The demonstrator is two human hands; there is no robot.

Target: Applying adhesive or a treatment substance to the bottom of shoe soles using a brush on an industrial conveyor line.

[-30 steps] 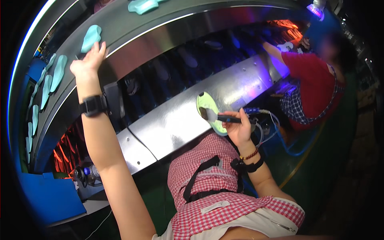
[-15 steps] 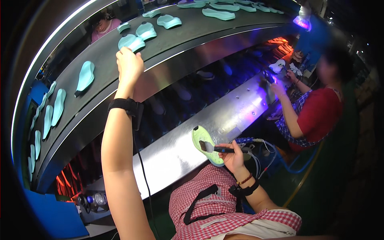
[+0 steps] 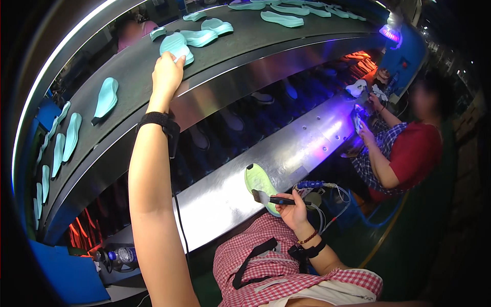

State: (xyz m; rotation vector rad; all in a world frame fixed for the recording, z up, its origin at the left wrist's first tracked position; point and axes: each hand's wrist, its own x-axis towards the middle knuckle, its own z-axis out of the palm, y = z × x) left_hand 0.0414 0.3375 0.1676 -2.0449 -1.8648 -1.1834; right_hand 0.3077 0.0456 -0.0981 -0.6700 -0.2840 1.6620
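Note:
My left hand (image 3: 168, 77) reaches out over the dark conveyor belt, its fingers closed on the near end of a mint-green shoe sole (image 3: 174, 45). That sole rests against other mint soles (image 3: 199, 38) beside it. Low in the middle, my right hand (image 3: 292, 211) grips a flat brush (image 3: 284, 200) by its dark handle. The brush head lies over a yellow-green sole (image 3: 259, 179) with a black tip, placed on the shiny metal ledge. Whether the bristles press on that sole is hard to make out.
The curved belt (image 3: 138, 79) carries several more soles. Below it runs the metal ledge (image 3: 215, 210), with dark shoes on a lower level behind. At right sits a co-worker in red (image 3: 417, 153), beside hoses and a lamp (image 3: 391, 30). Bottles (image 3: 123, 258) stand at lower left.
My left hand has shifted slightly right and away, and the sole under its fingers has swung and pushed against its neighbours. The brush has moved a little left and nearer me.

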